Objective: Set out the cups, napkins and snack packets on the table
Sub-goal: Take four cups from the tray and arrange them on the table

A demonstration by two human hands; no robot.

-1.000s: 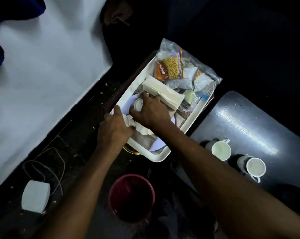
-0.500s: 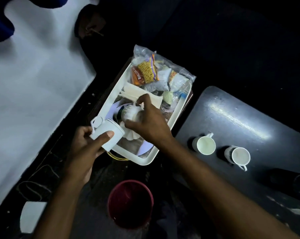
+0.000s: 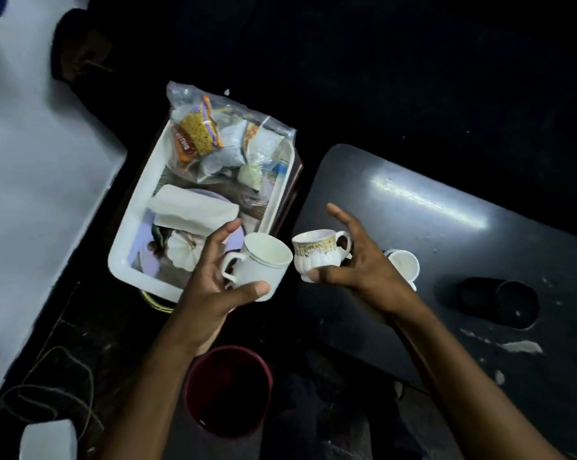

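My left hand [image 3: 214, 287] grips a plain white cup [image 3: 263, 265] by its side, over the near right corner of the white tray [image 3: 141, 207]. My right hand [image 3: 356, 263] holds a ribbed white cup with a gold band [image 3: 317, 254] at the left edge of the dark table [image 3: 446, 227]. Another white cup [image 3: 403, 263] stands on the table, partly hidden behind my right hand. In the tray lie folded napkins [image 3: 190, 209], a ribbed white cup [image 3: 180, 252] and a clear bag of snack packets [image 3: 220, 141].
A dark red bucket [image 3: 227, 393] stands on the floor below my hands. A black cup [image 3: 509, 303] lies on the table at the right. A white wall [image 3: 31, 161] runs along the left, with a cable [image 3: 64, 386] and a white box [image 3: 48, 439] on the floor.
Both hands have lifted out of the tray and moved right toward the table, each with a cup. The view has shifted, and my right hand now covers part of the cups on the table.
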